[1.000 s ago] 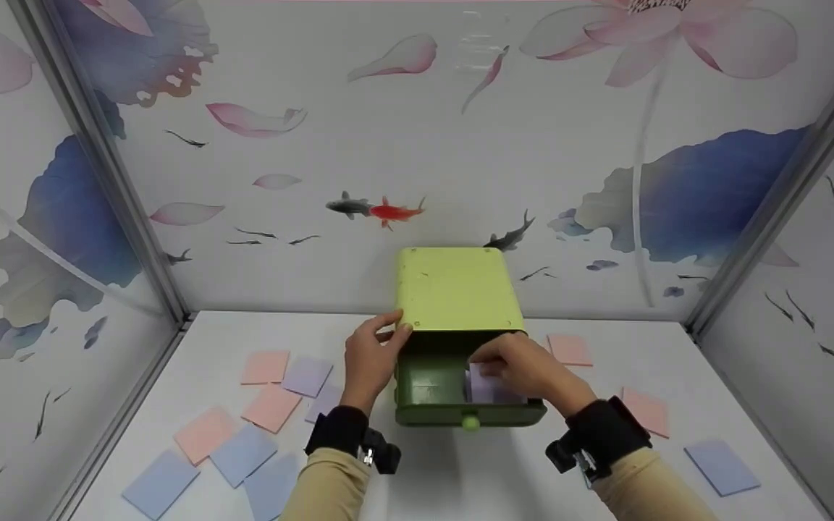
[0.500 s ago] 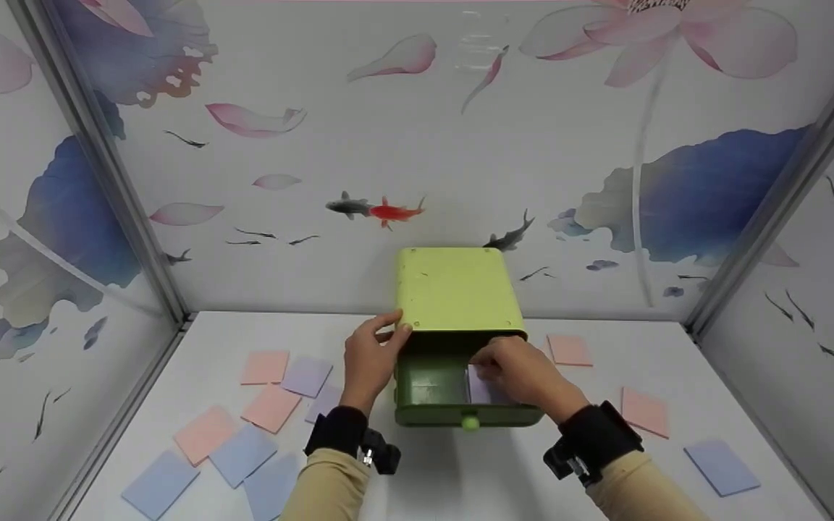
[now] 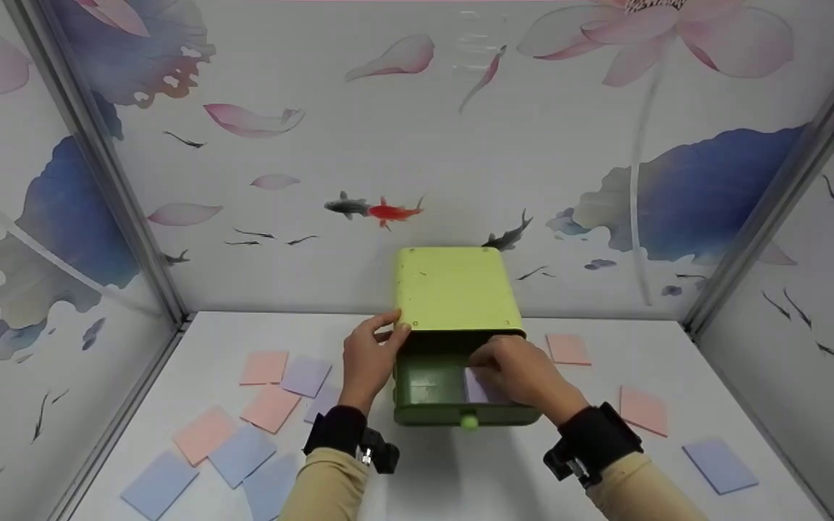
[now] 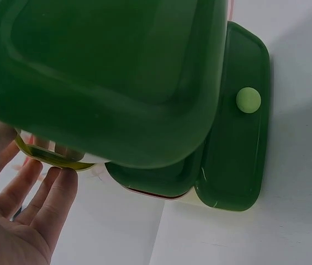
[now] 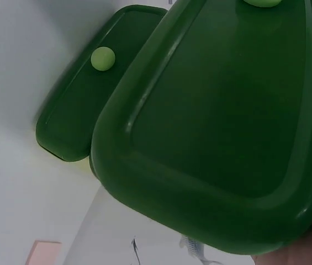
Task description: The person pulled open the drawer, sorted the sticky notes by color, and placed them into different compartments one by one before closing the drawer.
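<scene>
A small desktop drawer cabinet with a lime-green top stands at the back middle of the table. Its dark green upper drawer is pulled out toward me. My left hand grips the cabinet's front left edge; in the left wrist view the left hand has thumb and fingers on either side of the rim. Inside the drawer's right half, my right hand holds a purple sticky note with curled fingers, the fingertips partly hidden. The right wrist view shows mostly the drawer front.
Several pink, purple and blue sticky notes lie on the table at left. At right lie pink ones and a blue-purple one. A lower drawer sits shut beneath. Printed wall panels enclose the table.
My right hand has shifted slightly inside the drawer, its wrist a little to the left, and less of the purple sticky note shows. The left hand and the cabinet stay put.
</scene>
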A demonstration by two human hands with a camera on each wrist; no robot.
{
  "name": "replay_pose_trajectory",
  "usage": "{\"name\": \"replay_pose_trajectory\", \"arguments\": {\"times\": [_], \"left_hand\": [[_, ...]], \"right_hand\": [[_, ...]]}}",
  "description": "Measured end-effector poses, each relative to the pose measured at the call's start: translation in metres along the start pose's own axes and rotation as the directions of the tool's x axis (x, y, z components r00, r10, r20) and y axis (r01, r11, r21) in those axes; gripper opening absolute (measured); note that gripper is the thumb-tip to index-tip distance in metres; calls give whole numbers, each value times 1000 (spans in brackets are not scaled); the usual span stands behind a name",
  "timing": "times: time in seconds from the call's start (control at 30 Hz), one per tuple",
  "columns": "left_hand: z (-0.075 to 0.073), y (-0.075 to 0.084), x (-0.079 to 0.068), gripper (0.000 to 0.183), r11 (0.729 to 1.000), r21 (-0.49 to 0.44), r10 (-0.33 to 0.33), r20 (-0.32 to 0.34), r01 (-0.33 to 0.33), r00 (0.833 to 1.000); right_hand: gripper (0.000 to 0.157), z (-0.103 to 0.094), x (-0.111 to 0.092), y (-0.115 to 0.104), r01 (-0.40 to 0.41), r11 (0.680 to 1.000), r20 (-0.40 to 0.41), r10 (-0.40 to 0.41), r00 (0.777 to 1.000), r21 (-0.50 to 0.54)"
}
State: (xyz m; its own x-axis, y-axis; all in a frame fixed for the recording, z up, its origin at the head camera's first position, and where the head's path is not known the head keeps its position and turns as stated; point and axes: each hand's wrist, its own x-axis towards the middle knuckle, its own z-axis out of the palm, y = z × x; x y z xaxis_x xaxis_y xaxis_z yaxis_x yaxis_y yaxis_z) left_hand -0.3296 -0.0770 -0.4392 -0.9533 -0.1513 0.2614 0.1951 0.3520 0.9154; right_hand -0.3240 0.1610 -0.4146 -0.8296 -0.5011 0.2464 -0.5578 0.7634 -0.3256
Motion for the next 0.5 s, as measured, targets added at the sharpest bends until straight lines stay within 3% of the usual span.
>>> {"name": "replay_pose_trajectory", "arguments": {"times": [0.3, 0.5], "left_hand": [[1, -1, 2, 34, 1000, -4, 8, -8, -8, 1000], [1, 0, 3, 33, 1000, 7, 1, -8, -1, 1000]], "right_hand": [[14, -19, -1, 8, 23, 999, -146, -17, 989, 39], [15, -26, -1, 19, -15, 999, -271, 28, 962, 48]]}}
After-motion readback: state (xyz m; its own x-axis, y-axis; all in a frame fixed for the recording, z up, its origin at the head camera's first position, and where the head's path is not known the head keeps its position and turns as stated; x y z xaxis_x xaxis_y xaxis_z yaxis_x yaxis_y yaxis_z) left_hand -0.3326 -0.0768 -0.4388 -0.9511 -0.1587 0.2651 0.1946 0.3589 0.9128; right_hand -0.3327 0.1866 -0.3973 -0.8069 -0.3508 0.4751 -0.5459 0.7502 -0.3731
